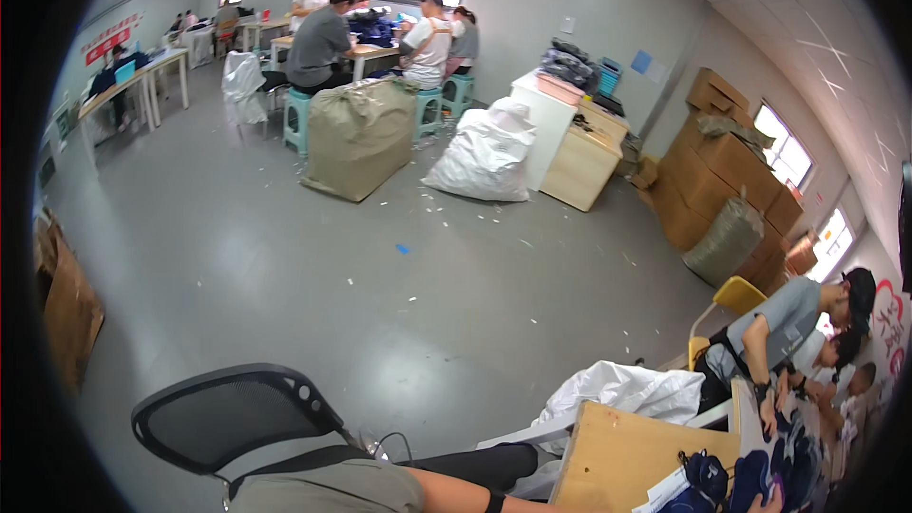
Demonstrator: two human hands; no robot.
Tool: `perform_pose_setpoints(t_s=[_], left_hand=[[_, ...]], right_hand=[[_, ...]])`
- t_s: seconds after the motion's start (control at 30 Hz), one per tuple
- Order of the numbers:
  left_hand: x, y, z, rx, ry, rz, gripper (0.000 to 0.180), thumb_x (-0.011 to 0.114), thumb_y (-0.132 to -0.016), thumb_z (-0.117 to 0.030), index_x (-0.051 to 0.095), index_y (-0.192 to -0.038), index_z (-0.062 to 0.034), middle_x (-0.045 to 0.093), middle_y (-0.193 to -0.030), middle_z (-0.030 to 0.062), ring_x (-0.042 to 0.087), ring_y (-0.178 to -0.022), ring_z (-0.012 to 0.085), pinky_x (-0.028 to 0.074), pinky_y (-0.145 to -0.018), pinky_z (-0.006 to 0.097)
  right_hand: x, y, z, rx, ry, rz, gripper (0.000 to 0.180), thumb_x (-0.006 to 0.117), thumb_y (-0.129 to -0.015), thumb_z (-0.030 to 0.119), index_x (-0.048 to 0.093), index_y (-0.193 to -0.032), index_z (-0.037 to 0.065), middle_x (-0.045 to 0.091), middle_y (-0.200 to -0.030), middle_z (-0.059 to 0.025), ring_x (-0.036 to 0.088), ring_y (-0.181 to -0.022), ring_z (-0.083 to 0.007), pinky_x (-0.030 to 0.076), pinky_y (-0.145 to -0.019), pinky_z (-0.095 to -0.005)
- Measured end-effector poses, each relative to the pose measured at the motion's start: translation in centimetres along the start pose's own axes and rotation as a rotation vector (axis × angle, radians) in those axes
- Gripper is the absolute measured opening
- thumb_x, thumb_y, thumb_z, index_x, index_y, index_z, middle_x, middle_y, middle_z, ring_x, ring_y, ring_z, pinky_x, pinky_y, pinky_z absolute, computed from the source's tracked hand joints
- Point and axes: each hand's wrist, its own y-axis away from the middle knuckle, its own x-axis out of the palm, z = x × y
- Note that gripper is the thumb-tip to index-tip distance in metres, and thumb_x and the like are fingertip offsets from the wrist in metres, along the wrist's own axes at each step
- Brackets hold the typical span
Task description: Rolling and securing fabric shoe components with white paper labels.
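Neither of my hands is in view. Along the lower edge a person in a grey top [328,486] sits in a black mesh chair [228,413]. Their bare forearm [456,494], with a dark wristband, stretches right toward a light wooden table [617,456]. Dark blue fabric pieces [750,475] lie on the table's right part. At the right, another person in a grey shirt [784,318] bends over the same table with a hand on it.
A white sack [627,389] lies by the table and a yellow chair [736,294] stands behind it. Across the grey floor are a large tan sack [356,138], a white sack [484,157], a wooden cabinet [581,166] and stacked cardboard boxes [722,171]. Several people sit at far tables [370,50].
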Motion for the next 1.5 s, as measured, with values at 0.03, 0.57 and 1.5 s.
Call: perform_pose_setpoints(t_s=[0.03, 0.57, 1.5], left_hand=[[0.0, -0.5, -1.1, -0.016, 0.015, 0.027, 0.013, 0.058, -0.086, -0.011, 0.066, -0.094, -0.0031, 0.067, -0.075, 0.0064, 0.059, -0.059, 0.0104, 0.047, -0.052, 0.024], [-0.1, -1.1, -19.3, 0.328, -1.089, 0.117, 0.037, 0.064, -0.082, -0.014, 0.06, -0.118, -0.007, 0.065, -0.099, 0.0136, 0.061, -0.086, 0.0293, 0.048, -0.069, 0.039], [2.5, -0.4, -10.8, -0.071, 0.334, 0.317, 0.018, 0.046, -0.088, 0.003, 0.05, -0.105, -0.0011, 0.057, -0.109, 0.0126, 0.058, -0.093, 0.0149, 0.046, -0.082, 0.027]], right_hand=[[-0.4, 0.4, -1.0, -0.019, 0.006, -0.066, 0.033, 0.07, -0.08, 0.014, 0.067, -0.107, -0.003, 0.068, -0.107, -0.0197, 0.065, -0.098, -0.0311, 0.048, -0.088, -0.0353], [-5.4, 9.8, 12.5, -0.553, -0.493, 0.277, 0.033, 0.072, -0.068, -0.002, 0.071, -0.101, 0.004, 0.071, -0.088, -0.0109, 0.07, -0.073, -0.023, 0.055, -0.063, -0.0278], [-5.7, 19.9, 17.8, 0.483, -0.926, 0.186, 0.012, 0.059, -0.077, -0.009, 0.069, -0.073, -0.005, 0.07, -0.074, -0.0119, 0.069, -0.073, -0.0199, 0.054, -0.071, -0.0291]])
